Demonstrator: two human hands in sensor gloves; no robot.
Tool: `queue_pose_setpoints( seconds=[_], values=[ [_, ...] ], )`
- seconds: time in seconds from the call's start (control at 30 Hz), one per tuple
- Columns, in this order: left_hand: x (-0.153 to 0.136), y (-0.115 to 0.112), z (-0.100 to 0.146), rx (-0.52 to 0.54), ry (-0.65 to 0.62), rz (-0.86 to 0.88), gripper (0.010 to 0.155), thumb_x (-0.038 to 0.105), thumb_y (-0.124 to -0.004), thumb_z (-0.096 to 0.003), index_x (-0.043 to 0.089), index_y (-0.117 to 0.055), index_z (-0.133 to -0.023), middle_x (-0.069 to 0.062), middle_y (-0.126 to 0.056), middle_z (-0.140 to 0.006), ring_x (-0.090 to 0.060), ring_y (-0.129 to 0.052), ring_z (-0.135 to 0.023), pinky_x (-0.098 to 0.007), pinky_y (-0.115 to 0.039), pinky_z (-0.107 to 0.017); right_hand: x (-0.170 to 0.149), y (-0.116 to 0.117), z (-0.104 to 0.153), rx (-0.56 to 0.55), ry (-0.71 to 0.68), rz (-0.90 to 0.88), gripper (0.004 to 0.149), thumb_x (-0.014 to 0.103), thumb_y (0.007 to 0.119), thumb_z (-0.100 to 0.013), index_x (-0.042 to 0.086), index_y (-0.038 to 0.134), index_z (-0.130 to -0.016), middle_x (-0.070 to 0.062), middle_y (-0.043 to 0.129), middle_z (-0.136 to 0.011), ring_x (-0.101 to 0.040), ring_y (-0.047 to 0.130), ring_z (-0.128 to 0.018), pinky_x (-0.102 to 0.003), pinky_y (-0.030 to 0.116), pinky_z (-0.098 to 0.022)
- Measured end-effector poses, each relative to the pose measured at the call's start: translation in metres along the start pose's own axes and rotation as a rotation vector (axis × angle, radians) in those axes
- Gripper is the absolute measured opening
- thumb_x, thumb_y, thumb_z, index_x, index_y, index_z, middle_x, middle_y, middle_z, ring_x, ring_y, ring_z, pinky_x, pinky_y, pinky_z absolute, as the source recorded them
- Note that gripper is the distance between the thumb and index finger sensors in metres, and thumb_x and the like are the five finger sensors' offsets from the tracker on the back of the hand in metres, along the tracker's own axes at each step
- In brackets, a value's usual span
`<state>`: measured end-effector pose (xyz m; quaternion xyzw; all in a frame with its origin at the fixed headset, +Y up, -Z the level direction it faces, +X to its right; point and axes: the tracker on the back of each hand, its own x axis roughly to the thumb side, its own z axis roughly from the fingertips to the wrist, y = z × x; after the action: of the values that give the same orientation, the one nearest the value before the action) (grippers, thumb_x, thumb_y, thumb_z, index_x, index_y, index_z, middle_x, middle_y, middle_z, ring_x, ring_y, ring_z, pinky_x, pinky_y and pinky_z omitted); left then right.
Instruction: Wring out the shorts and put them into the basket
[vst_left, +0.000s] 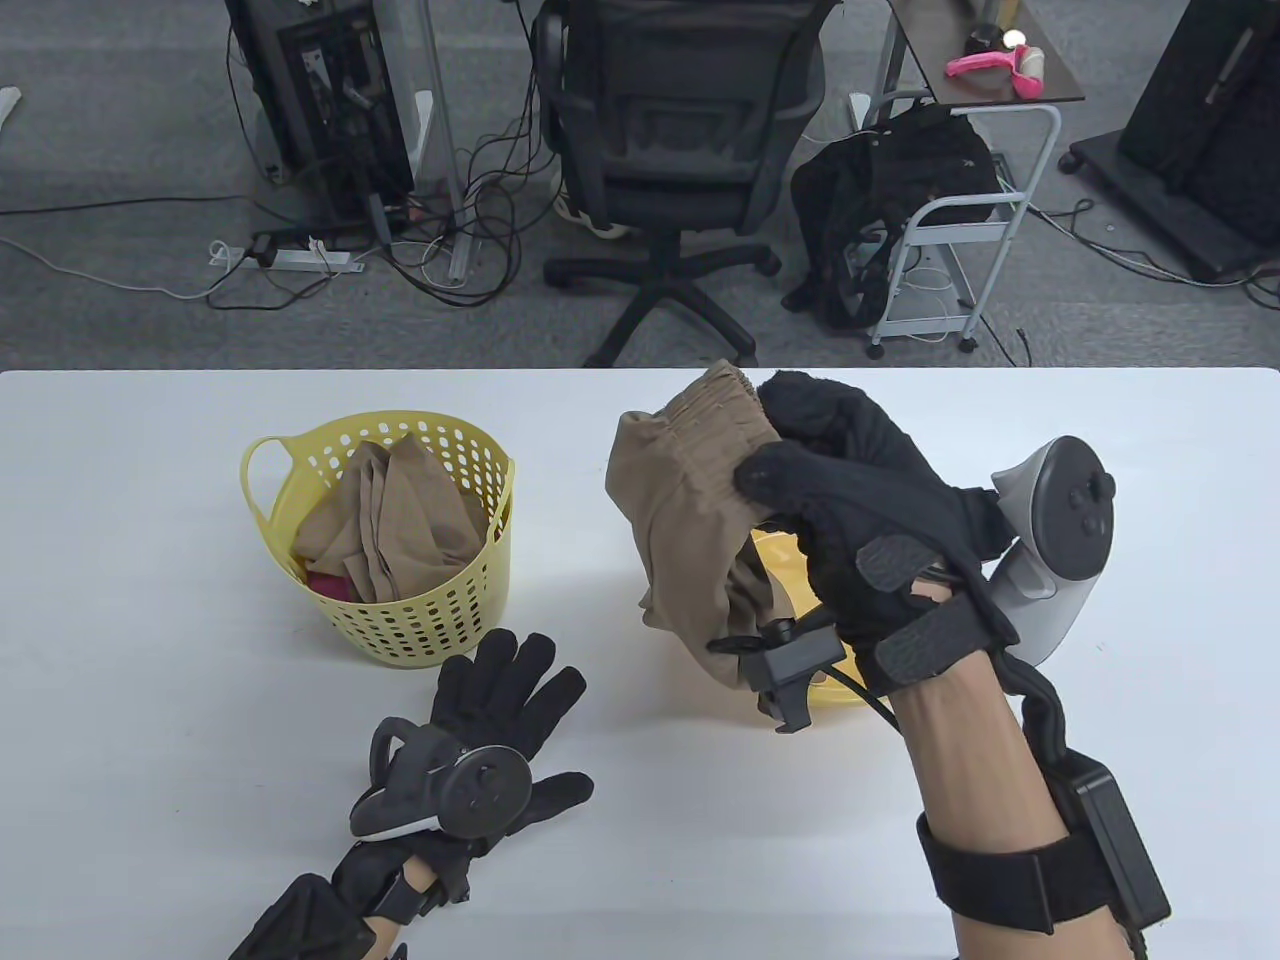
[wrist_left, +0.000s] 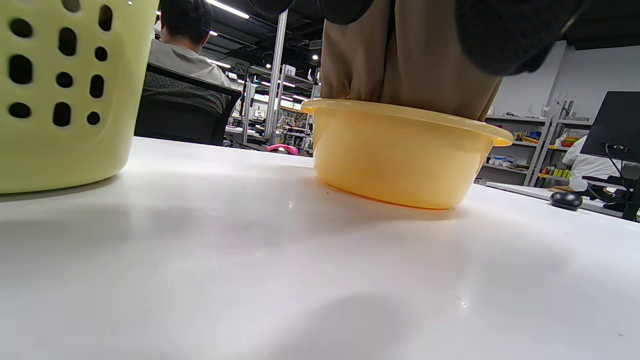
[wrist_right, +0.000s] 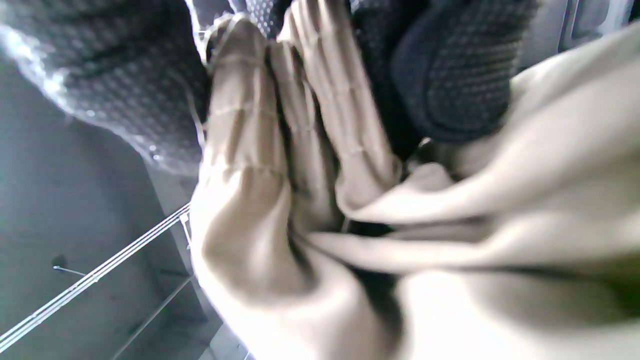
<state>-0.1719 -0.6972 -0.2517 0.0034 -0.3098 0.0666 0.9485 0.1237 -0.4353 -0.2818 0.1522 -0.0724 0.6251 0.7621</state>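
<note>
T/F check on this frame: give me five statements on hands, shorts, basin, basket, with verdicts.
1. The right hand grips the shorts at the waistband. True.
2. The shorts hang over the basin. True.
3. The left hand helps hold the shorts. False: it lies flat on the table with fingers spread, holding nothing.
4. The basket is empty. False: tan cloth and something pink already lie in it.
5. The basket stands to the right of the basin in the table view. False: it stands to the left.
</note>
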Motion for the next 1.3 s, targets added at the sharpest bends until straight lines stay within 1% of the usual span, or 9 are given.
queue_pose_setpoints(
  seconds=[0.3,0.47,0.73,0.87,0.97,1.0,1.07,1.13,1.3],
  values=[
    [0.000,0.000,0.000,0.003,0.000,0.005,0.091,0.066,-0.074,-0.0499,0.020,-0.033,-0.117,-0.025,-0.025,-0.125,-0.064,-0.030,-0.111,-0.079,-0.032,-0.067,0.005,0.020,0.000,0.048,-0.007,-0.056,0.066,0.046,0.098,-0.045,0.009,0.069,-0.091,-0.015,0.084,-0.080,-0.028,0.101,-0.058,-0.038,0.093,-0.045],
    [0.000,0.001,0.001,0.009,-0.002,0.006,0.090,0.066,-0.073,-0.0499,0.020,-0.034,-0.117,-0.025,-0.026,-0.125,-0.064,-0.030,-0.111,-0.079,-0.032,-0.066,0.006,0.025,-0.001,0.052,-0.008,-0.036,0.066,0.046,0.098,-0.045,0.009,0.069,-0.091,-0.015,0.084,-0.080,-0.028,0.101,-0.058,-0.038,0.093,-0.045],
    [0.000,0.000,0.000,-0.020,-0.001,0.003,0.089,0.065,-0.074,-0.0498,0.019,-0.037,-0.117,-0.027,-0.030,-0.125,-0.064,-0.032,-0.110,-0.080,-0.033,-0.066,0.001,0.014,-0.002,0.025,-0.001,-0.014,0.066,0.046,0.098,-0.044,0.009,0.069,-0.091,-0.014,0.084,-0.080,-0.028,0.100,-0.058,-0.038,0.093,-0.045],
    [-0.001,0.000,0.000,-0.030,0.013,0.028,0.091,0.066,-0.075,-0.0490,0.014,-0.043,-0.116,-0.033,-0.039,-0.122,-0.066,-0.037,-0.109,-0.080,-0.035,-0.066,-0.001,0.005,-0.003,0.005,0.001,0.007,0.066,0.046,0.098,-0.044,0.009,0.069,-0.091,-0.014,0.084,-0.080,-0.028,0.100,-0.058,-0.038,0.093,-0.045],
    [-0.003,0.000,-0.001,-0.029,0.041,0.044,0.097,0.068,-0.075,-0.0474,0.005,-0.043,-0.115,-0.038,-0.044,-0.119,-0.069,-0.043,-0.106,-0.080,-0.039,-0.065,-0.003,0.001,-0.004,-0.004,0.004,0.007,0.066,0.046,0.098,-0.044,0.009,0.069,-0.091,-0.014,0.084,-0.080,-0.028,0.100,-0.058,-0.038,0.093,-0.045],
    [-0.005,0.000,-0.001,-0.041,0.050,0.063,0.100,0.069,-0.075,-0.0467,0.003,-0.042,-0.114,-0.039,-0.046,-0.118,-0.071,-0.045,-0.105,-0.080,-0.040,-0.064,-0.004,-0.001,-0.004,-0.007,0.004,0.004,0.066,0.046,0.098,-0.045,0.009,0.069,-0.091,-0.014,0.084,-0.080,-0.028,0.100,-0.058,-0.038,0.093,-0.045],
    [-0.005,-0.001,-0.003,-0.037,0.052,0.106,0.109,0.070,-0.076,-0.0453,-0.002,-0.033,-0.115,-0.043,-0.041,-0.117,-0.073,-0.043,-0.104,-0.080,-0.039,-0.064,-0.006,-0.002,-0.005,-0.009,0.007,-0.007,0.066,0.046,0.098,-0.045,0.009,0.069,-0.091,-0.014,0.084,-0.080,-0.028,0.100,-0.058,-0.038,0.093,-0.045],
    [-0.006,-0.004,-0.005,-0.048,0.050,0.143,0.118,0.071,-0.077,-0.0437,-0.006,-0.020,-0.113,-0.046,-0.030,-0.117,-0.075,-0.037,-0.103,-0.081,-0.038,-0.064,-0.007,-0.003,-0.005,-0.006,0.012,-0.015,0.067,0.047,0.098,-0.044,0.009,0.069,-0.091,-0.014,0.084,-0.080,-0.028,0.100,-0.058,-0.038,0.093,-0.045],
    [-0.006,-0.010,-0.015,-0.040,0.058,0.260,0.132,0.071,-0.081,-0.0418,-0.012,-0.002,-0.107,-0.051,-0.014,-0.112,-0.078,-0.026,-0.101,-0.081,-0.035,-0.063,-0.008,-0.002,-0.004,0.004,0.018,-0.035,0.067,0.047,0.098,-0.044,0.009,0.069,-0.091,-0.014,0.084,-0.080,-0.028,0.100,-0.058,-0.038,0.093,-0.045]
  ],
)
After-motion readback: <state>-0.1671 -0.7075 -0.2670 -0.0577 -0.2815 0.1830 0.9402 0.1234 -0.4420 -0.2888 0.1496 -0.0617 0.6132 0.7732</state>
